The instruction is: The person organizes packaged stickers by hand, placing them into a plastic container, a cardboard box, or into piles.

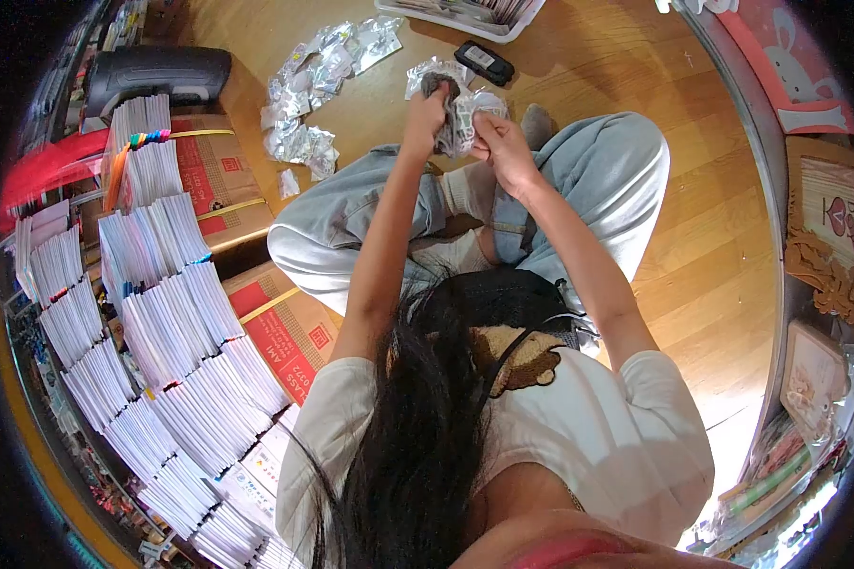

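Both my hands are together over the floor in front of my crossed legs, closed on a crumpled grey-and-white patterned bundle. My left hand grips its left side, where a dark grey crumpled part sticks out at the top. Thumb and fingers of my right hand pinch the right edge. The bundle looks soft and wrinkled, but I cannot tell its kind. Shiny silver packets lie scattered on the floor to the left. Just beyond the bundle is a small black oblong object with a pale label.
A white bin holding upright flat items stands at the far side. Tall rows of stacked paper booklets and cardboard boxes line the left. A black cylindrical object lies behind them. Shelving with packaged goods edges the right.
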{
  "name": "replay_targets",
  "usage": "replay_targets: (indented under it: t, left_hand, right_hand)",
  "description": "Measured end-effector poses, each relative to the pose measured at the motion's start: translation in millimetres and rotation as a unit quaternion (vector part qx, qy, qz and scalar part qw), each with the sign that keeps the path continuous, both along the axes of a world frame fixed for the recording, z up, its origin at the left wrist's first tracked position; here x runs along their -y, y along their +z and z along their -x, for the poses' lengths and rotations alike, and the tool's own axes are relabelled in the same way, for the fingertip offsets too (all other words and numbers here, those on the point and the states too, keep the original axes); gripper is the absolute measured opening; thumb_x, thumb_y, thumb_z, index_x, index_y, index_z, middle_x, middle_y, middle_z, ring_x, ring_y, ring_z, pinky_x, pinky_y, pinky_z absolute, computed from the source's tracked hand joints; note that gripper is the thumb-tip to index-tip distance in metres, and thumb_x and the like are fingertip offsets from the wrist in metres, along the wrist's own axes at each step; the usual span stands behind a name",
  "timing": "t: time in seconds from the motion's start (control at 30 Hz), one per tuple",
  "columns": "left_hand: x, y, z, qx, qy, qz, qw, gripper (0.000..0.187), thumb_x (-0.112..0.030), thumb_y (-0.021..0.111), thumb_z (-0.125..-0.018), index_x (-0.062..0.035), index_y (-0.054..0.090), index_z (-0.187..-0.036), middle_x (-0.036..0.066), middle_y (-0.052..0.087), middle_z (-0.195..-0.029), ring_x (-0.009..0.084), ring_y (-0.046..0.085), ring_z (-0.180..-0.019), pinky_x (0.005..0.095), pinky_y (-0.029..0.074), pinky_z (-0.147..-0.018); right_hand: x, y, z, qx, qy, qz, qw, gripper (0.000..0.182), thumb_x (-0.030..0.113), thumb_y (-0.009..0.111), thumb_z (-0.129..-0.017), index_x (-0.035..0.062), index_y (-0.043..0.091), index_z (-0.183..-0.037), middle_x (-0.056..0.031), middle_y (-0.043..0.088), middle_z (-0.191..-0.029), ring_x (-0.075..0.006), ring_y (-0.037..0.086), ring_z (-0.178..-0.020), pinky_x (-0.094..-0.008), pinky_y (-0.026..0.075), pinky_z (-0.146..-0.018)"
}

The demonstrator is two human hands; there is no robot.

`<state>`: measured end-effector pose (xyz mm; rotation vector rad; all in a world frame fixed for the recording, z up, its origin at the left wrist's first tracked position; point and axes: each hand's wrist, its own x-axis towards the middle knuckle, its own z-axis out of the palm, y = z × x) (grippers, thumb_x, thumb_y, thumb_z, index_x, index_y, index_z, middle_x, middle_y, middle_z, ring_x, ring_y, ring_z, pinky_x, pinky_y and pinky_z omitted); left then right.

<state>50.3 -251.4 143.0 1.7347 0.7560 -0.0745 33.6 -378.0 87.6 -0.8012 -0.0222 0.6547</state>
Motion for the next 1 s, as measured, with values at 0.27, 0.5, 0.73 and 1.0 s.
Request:
replay_targets:
  t: [0.27, 0.5, 0.73, 1.0]
  left_hand:
    - [45, -11, 23, 0.291, -0.158, -0.364, 0.871, 0.041, -0.017, 0.058, -0.072, -0.0052, 0.056, -0.112, 0.018, 0.053, -0.119, 0.0327, 0.041, -0.120, 0.0461, 0.028, -0.101]
    - [-6, 1, -12, 0.018, -0.136, -0.215, 0.967, 0.049, -0.043, 0.061, -0.074, 0.0041, 0.064, -0.086, 0.024, 0.063, -0.083, 0.0353, 0.063, -0.080, 0.0393, 0.047, -0.068]
    - [24, -44, 34, 0.333, -0.040, -0.081, 0.939, 0.040, -0.023, 0.050, -0.086, 0.0048, 0.052, -0.114, 0.025, 0.054, -0.114, 0.0305, 0.053, -0.108, 0.0317, 0.040, -0.089]
    - [26, -11, 22, 0.262, -0.263, -0.409, 0.834, 0.042, -0.023, 0.053, -0.083, -0.0168, 0.049, -0.125, 0.007, 0.042, -0.134, 0.0311, 0.032, -0.127, 0.0591, 0.022, -0.099]
  right_hand:
    - [3, 17, -4, -0.059, -0.060, 0.096, 0.992, 0.017, 0.011, 0.042, -0.092, 0.0057, 0.056, -0.100, 0.0035, 0.055, -0.077, -0.0033, 0.046, -0.060, -0.0172, 0.036, -0.051]
    - [2, 23, 5, -0.008, 0.075, 0.061, 0.995, 0.018, 0.021, 0.048, -0.093, 0.0057, 0.055, -0.086, 0.0050, 0.045, -0.069, -0.0035, 0.039, -0.057, -0.0174, 0.034, -0.051]
    - [3, 1, -6, 0.018, -0.063, 0.039, 0.997, 0.023, 0.021, 0.046, -0.094, 0.0022, 0.059, -0.093, 0.0013, 0.054, -0.080, -0.0049, 0.048, -0.069, -0.0197, 0.041, -0.061]
    - [9, 14, -3, -0.031, 0.005, 0.118, 0.993, 0.021, 0.015, 0.044, -0.093, 0.0001, 0.055, -0.102, -0.0037, 0.058, -0.089, -0.0095, 0.053, -0.080, -0.0268, 0.046, -0.070]
